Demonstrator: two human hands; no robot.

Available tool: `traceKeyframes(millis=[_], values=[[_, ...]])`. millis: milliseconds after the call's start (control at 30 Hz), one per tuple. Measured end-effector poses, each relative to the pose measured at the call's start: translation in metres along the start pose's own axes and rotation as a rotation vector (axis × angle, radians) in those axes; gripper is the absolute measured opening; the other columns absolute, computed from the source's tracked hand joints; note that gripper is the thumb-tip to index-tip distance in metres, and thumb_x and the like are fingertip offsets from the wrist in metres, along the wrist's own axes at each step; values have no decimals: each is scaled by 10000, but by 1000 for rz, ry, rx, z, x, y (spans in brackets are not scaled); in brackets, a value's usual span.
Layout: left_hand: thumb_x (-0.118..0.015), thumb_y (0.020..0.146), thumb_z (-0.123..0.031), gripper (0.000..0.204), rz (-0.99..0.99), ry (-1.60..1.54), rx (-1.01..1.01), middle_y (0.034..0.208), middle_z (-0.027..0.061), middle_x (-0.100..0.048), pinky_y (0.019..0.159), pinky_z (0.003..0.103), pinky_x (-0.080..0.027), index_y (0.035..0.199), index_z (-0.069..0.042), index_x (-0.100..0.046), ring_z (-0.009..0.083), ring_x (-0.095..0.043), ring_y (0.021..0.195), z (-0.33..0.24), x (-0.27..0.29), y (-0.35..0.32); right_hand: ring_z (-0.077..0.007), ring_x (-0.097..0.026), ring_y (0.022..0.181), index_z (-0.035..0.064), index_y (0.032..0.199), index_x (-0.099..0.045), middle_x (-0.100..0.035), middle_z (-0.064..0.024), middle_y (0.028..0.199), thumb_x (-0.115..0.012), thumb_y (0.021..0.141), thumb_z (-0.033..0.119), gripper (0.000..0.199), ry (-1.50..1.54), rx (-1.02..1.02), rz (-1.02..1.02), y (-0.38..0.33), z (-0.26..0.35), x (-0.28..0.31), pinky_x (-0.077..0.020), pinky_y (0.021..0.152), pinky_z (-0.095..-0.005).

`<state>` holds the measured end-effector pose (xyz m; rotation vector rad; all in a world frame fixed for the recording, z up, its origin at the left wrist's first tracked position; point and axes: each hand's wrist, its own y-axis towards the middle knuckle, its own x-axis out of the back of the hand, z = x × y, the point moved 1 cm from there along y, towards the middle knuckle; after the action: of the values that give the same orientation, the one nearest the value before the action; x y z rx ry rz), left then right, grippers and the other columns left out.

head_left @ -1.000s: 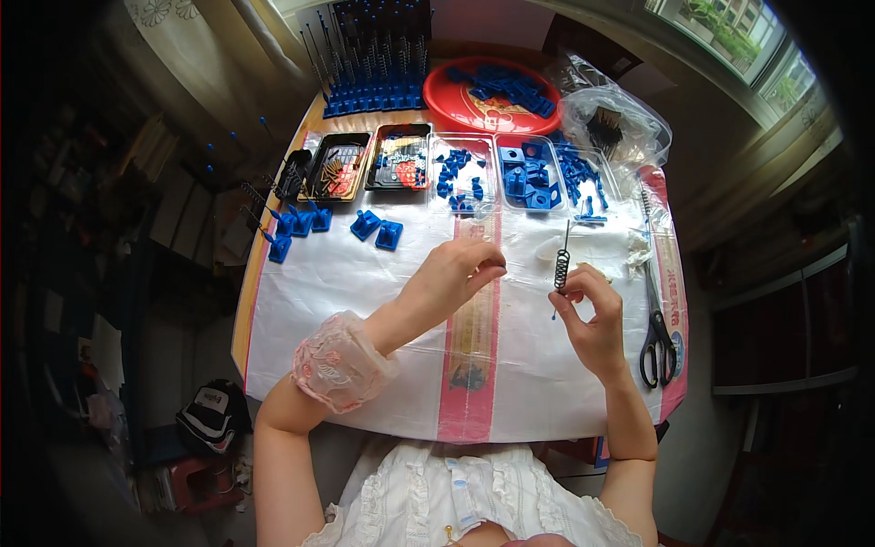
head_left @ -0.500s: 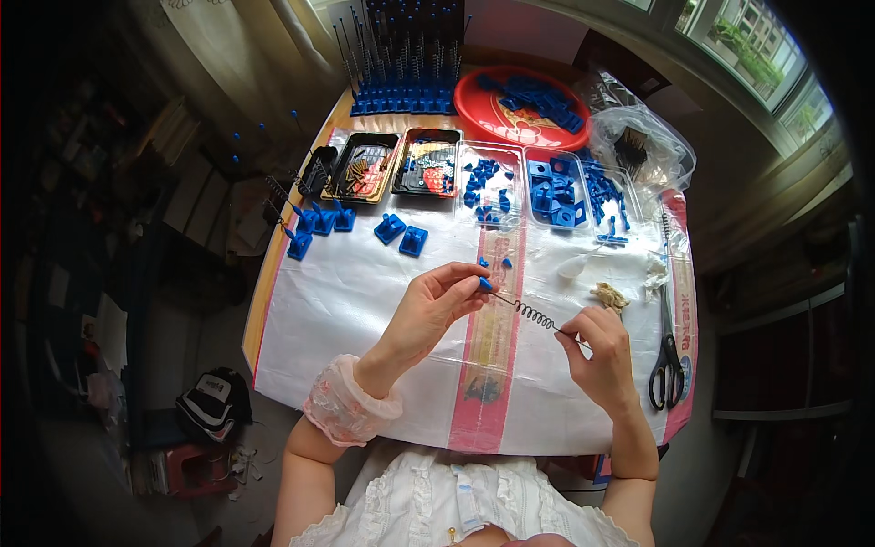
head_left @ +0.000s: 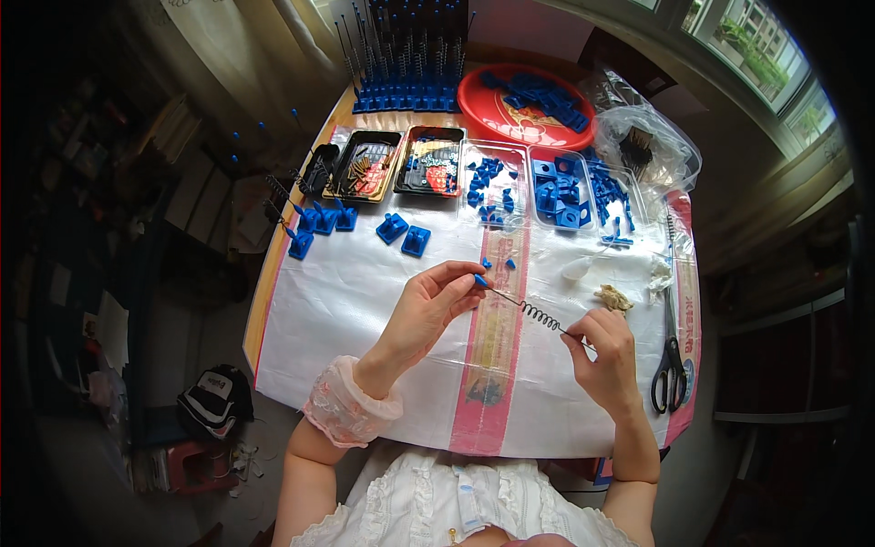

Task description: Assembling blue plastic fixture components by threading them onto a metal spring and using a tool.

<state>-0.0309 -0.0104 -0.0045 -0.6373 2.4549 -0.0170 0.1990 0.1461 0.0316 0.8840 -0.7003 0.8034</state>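
Between my two hands runs a thin dark wire with a coil spring [head_left: 540,315] in its middle. My left hand [head_left: 439,299] pinches a small blue plastic piece [head_left: 480,281] at the wire's upper left end. On the other side, my right hand [head_left: 603,350] grips the straight lower end of the wire between thumb and fingers. Two small blue pieces [head_left: 510,264] lie on the white sheet just beyond my left fingertips. A crumpled tan scrap [head_left: 613,297] rests beyond my right hand.
Along the back stand black trays [head_left: 369,193], clear trays [head_left: 497,149] of blue parts and a red basin [head_left: 472,117]. Assembled spring pieces [head_left: 406,98] stand behind, blue bases [head_left: 416,241] at left. Black scissors [head_left: 670,378] lie right, near a clear plastic bag [head_left: 670,146].
My right hand has shifted slightly right, and the coil with it. The left hand still pinches the blue piece, its tip turned a little. The whole view has moved slightly.
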Motion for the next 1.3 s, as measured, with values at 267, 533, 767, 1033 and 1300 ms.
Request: traceKeyframes(millis=[267,533,767,1033,1300], values=[[-576,1089,-102,237,-1,-9,10,1145,120,-736,920,236,-594,1276,27,-647,125,-709,1015,2,0,0,-300,-584,755,53,799,-611,-603,-76,771,-790,776,-13,193,-11,9,-2,0,0,0,-413,708,-418],[-585,1085,-106,237,-6,16,-30,1137,118,-741,918,244,-594,1271,24,-653,128,-713,1009,3,1,-1,-296,-584,748,56,796,-611,-603,-74,766,-792,769,-16,196,-21,10,-6,0,0,0,-413,707,-415],[-636,1055,-60,206,-78,406,-260,1118,113,-767,932,282,-593,1232,35,-683,141,-729,1010,3,-5,-3,-291,-570,737,62,780,-600,-570,-75,760,-778,760,-22,198,-123,86,-74,2,4,3,-413,710,-414],[-643,1045,-38,208,-20,316,-196,1144,123,-764,961,295,-598,1233,43,-681,160,-733,1051,3,-4,-1,-281,-556,731,67,772,-594,-549,-74,756,-782,758,-7,202,-141,103,-71,0,0,3,-414,718,-412],[-679,1016,-29,252,149,325,-129,1200,112,-739,1025,294,-571,1262,28,-675,166,-711,1139,14,-6,-3,-274,-549,730,72,778,-610,-536,-61,752,-792,759,7,194,-181,154,-79,3,4,3,-412,719,-407]])
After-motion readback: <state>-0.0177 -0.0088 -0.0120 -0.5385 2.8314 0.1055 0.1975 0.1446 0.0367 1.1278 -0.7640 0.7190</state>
